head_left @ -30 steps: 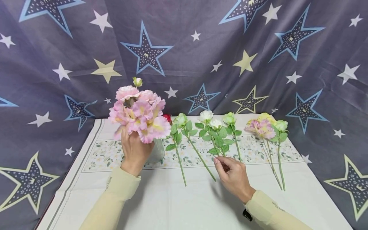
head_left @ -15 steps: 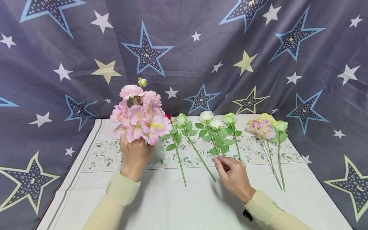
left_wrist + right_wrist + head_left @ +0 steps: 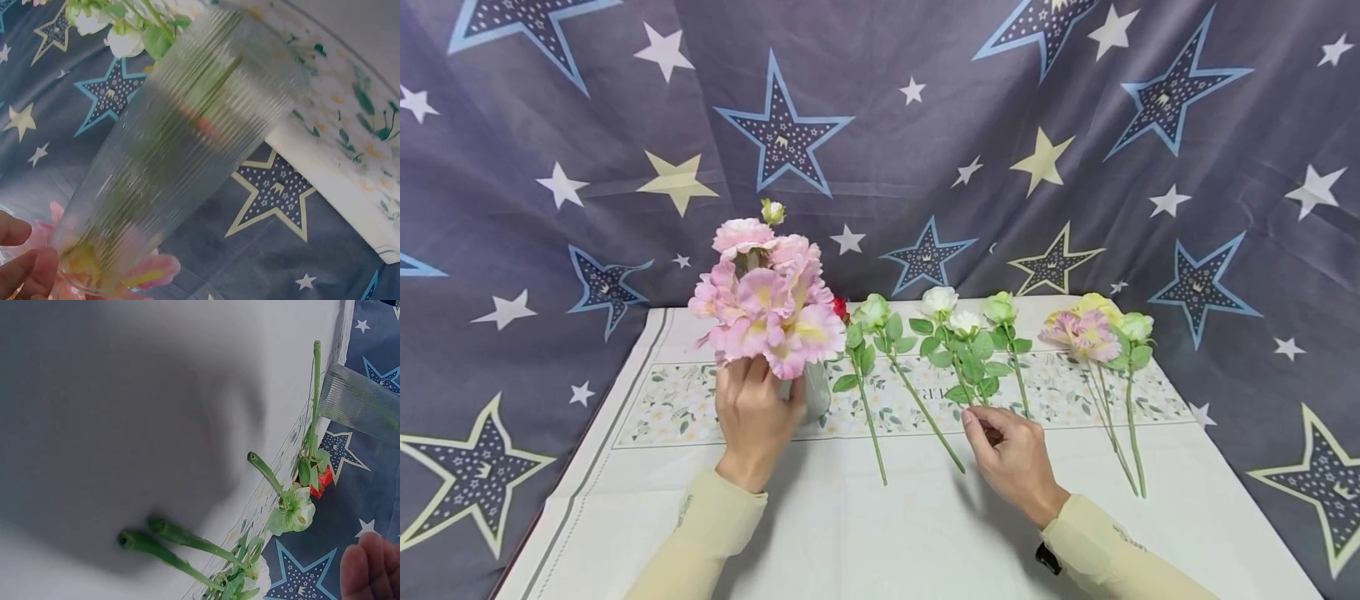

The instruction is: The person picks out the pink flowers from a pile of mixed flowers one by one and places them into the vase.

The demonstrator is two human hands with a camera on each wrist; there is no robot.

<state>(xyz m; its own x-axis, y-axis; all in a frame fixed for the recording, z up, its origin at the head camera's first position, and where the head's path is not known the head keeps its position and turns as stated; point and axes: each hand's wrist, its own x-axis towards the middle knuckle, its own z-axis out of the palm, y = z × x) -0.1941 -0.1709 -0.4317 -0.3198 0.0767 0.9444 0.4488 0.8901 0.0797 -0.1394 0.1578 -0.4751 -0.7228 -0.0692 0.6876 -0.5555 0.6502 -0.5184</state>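
A ribbed clear glass vase (image 3: 187, 137) stands on the cloth, holding a bunch of pink artificial flowers (image 3: 775, 304) above its rim. My left hand (image 3: 760, 421) is just below the blooms, beside the vase's upper part; the blooms partly cover the fingertips. In the left wrist view, its fingers (image 3: 37, 269) are at the rim, with no stem visible between them. My right hand (image 3: 1011, 458) hovers loosely curled near the stems of two white roses (image 3: 951, 308), holding nothing visible. In the right wrist view, its fingers (image 3: 369, 569) are apart from the stems.
Green roses (image 3: 872, 312) lie on the white tablecloth (image 3: 880, 550), right of the vase. A red flower (image 3: 840, 309) is partly hidden behind the pink ones. Farther right lie a yellow and pink flower pair (image 3: 1086, 329) and another green rose (image 3: 1135, 327). A star-patterned curtain (image 3: 880, 125) hangs behind.
The pink bunch shifted slightly right and straightened early on, then stayed nearly still. My left hand has slid down from the blooms, showing more of its fingers. The right hand has barely moved.
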